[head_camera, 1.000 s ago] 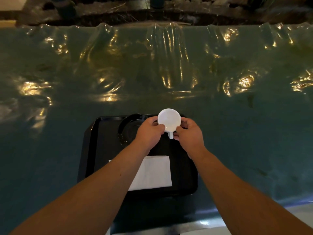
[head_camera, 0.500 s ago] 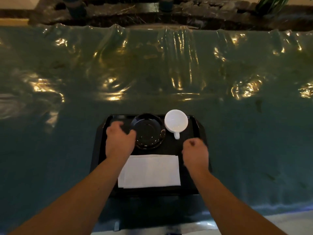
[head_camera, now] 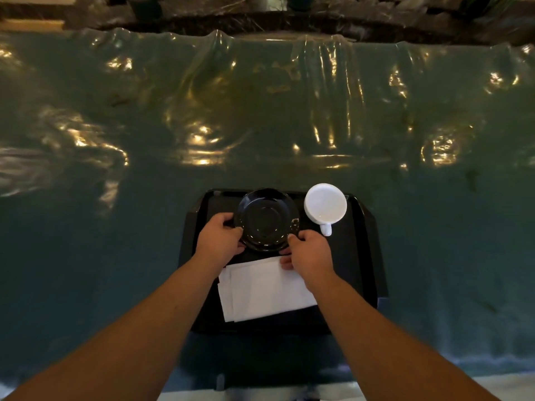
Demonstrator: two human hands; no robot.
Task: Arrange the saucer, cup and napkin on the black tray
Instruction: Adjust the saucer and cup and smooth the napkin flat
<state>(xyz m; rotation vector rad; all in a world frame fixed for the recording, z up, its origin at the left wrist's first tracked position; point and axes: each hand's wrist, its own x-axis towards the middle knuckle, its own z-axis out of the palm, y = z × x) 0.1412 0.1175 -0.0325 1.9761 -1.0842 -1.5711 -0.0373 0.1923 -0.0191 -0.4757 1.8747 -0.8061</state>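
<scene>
A black tray (head_camera: 365, 256) lies on the table near its front edge. A black saucer (head_camera: 265, 219) sits at the tray's far middle. My left hand (head_camera: 220, 241) grips the saucer's left rim and my right hand (head_camera: 310, 254) grips its near right rim. A white cup (head_camera: 325, 206) stands upright on the tray's far right corner, free of both hands, with its handle pointing toward me. A folded white napkin (head_camera: 265, 287) lies flat on the near half of the tray, partly under my right wrist.
The table (head_camera: 115, 256) is covered by a teal cloth under wrinkled, shiny clear plastic. A dark ledge with rocks (head_camera: 318, 13) runs along the far edge. The table's front edge (head_camera: 492, 380) shows at the bottom.
Both hands let go of the cup, which now stands on the tray's far right. They pulled back, then closed on the saucer's rim from either side.
</scene>
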